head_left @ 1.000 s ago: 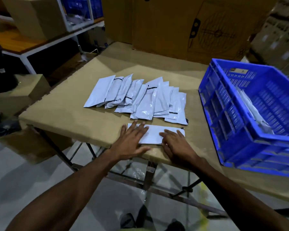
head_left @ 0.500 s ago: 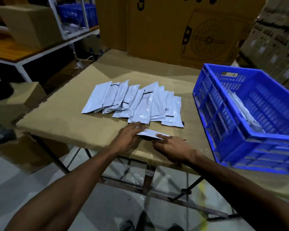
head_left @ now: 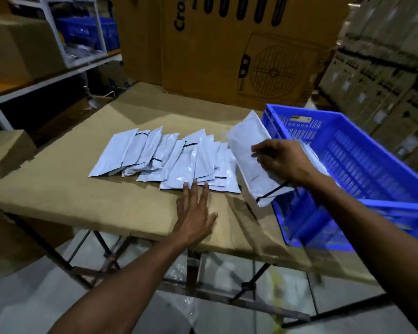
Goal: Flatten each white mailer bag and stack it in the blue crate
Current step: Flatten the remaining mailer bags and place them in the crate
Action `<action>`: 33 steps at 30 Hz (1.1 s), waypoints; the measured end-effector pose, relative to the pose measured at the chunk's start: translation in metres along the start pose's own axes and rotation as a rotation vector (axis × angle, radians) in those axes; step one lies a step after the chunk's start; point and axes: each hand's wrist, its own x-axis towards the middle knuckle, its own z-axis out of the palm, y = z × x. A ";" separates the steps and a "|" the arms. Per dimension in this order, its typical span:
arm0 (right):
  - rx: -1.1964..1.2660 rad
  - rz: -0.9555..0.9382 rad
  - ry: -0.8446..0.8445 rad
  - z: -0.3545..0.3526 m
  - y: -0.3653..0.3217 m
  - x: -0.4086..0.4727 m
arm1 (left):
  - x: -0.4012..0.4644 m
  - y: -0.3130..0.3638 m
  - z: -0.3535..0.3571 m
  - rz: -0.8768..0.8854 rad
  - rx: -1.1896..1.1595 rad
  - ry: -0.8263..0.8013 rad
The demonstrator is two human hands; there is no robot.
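My right hand [head_left: 281, 160] grips one white mailer bag [head_left: 249, 150], lifted off the table and tilted, right beside the near-left wall of the blue crate [head_left: 362, 165]. More white bags lie inside the crate behind my hand, mostly hidden. Several white mailer bags [head_left: 169, 157] lie fanned in an overlapping row on the brown table [head_left: 82, 196]. My left hand [head_left: 194, 213] lies flat on the table with straight fingers, its fingertips touching the near edge of that row.
A large cardboard box [head_left: 227, 51] with a fan drawing stands behind the table. White shelving [head_left: 65, 44] with another blue crate is at the back left. Stacked cartons [head_left: 384, 75] rise at the right. A small cardboard box [head_left: 7, 150] sits left of the table.
My right hand picked the flattened bag up from the table's front edge and carried it right and up toward the crate. My left hand let go and slid forward to the row.
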 end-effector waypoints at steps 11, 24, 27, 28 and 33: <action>-0.029 0.179 0.198 -0.105 0.059 -0.015 | 0.031 0.109 0.038 0.006 0.078 -0.161; -0.609 0.347 -0.237 -0.150 0.180 -0.026 | 0.036 0.136 0.068 -0.040 0.205 -0.110; -0.676 0.352 -0.413 -0.127 0.206 -0.027 | 0.036 0.135 0.069 -0.045 0.209 -0.091; -0.695 0.341 -0.457 -0.121 0.209 -0.028 | 0.036 0.135 0.069 -0.045 0.208 -0.082; -0.685 0.334 -0.588 -0.099 0.220 -0.022 | 0.038 0.132 0.072 -0.036 0.222 -0.052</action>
